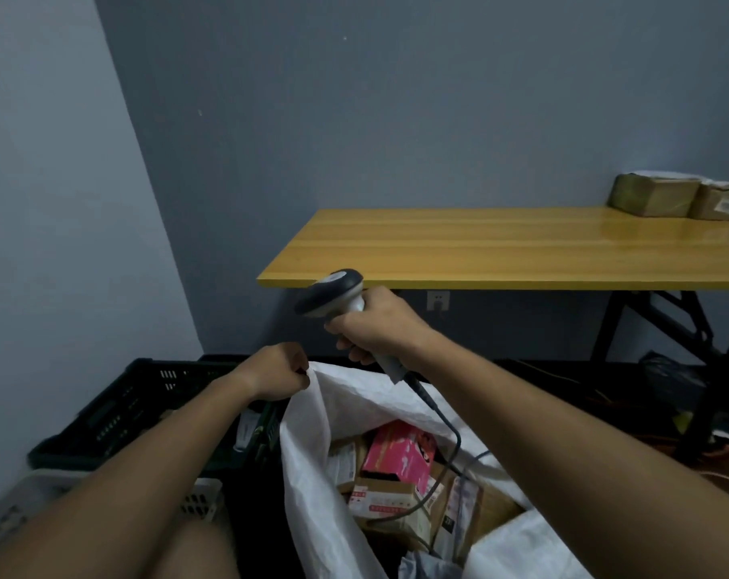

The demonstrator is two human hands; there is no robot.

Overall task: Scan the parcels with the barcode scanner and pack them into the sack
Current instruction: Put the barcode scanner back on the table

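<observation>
**Cord trailing into the open sack**

At 6 o'clock the sack [312, 453] holds parcels [396, 465]. My left hand [275, 374] pinches its rim; my right hand [375, 323] grips the barcode scanner [333, 292], whose cord [446, 457] drapes inside and may snag. At 2 o'clock, two boxes [655, 196] wait on the table [479, 244].

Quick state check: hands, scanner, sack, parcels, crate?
Left hand: pinches the sack rim.
Right hand: grips the scanner.
Scanner: held above the sack.
Sack: open, parcels inside.
Pink box: in the sack.
Table parcels: unpacked.
Black crate: contents unclear.
</observation>
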